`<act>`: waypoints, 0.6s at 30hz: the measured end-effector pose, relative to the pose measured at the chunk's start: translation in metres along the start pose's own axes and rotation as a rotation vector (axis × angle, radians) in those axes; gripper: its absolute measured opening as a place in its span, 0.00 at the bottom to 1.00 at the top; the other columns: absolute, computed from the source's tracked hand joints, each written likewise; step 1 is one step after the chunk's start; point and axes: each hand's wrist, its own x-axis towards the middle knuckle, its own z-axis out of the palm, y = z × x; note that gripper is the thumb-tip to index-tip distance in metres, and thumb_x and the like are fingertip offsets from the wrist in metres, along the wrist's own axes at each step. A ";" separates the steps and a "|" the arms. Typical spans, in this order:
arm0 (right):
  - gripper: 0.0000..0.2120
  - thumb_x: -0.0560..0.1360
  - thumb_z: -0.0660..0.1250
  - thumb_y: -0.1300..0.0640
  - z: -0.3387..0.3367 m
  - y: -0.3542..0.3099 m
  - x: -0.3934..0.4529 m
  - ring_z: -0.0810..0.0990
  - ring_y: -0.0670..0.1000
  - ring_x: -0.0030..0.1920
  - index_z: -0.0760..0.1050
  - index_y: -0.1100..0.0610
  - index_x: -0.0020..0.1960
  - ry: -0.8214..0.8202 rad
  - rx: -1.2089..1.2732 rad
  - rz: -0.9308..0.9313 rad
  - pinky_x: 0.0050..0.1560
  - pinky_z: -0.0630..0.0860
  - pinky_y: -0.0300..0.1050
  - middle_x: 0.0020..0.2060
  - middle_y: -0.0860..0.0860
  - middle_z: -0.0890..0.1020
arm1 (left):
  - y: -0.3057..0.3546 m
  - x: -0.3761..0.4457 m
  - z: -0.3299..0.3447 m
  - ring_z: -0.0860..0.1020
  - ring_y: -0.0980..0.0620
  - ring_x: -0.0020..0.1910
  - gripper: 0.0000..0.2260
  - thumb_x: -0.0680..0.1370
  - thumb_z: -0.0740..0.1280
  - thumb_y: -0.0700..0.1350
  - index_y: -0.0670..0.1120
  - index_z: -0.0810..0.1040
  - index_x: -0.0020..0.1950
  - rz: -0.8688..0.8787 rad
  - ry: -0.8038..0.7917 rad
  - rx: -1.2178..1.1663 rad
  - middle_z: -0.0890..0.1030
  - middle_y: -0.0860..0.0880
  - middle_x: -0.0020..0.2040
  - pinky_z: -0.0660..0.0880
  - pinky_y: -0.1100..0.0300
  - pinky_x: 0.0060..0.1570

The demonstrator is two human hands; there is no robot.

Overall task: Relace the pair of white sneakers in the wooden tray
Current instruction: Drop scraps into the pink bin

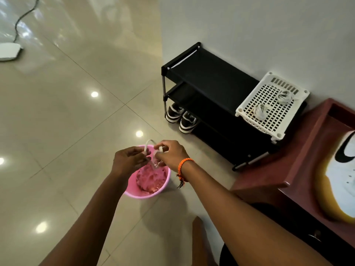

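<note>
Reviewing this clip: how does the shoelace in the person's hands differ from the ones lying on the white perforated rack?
The lace in the hands is stretched out in an open loop; the laces on the white rack are two bunched bundles. The held lace is pinched by the left hand and right hand over the pink bucket; the rack bundles lie untouched. The held lace looks plain white, the bundles greyer. All are light-coloured laces.
</note>
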 end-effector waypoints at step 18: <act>0.06 0.81 0.69 0.59 -0.107 0.031 -0.058 0.85 0.47 0.41 0.84 0.59 0.52 0.245 0.168 0.012 0.37 0.81 0.39 0.47 0.55 0.87 | 0.005 -0.029 0.097 0.73 0.31 0.69 0.29 0.80 0.68 0.40 0.37 0.60 0.78 -0.161 0.601 0.208 0.68 0.34 0.75 0.73 0.42 0.64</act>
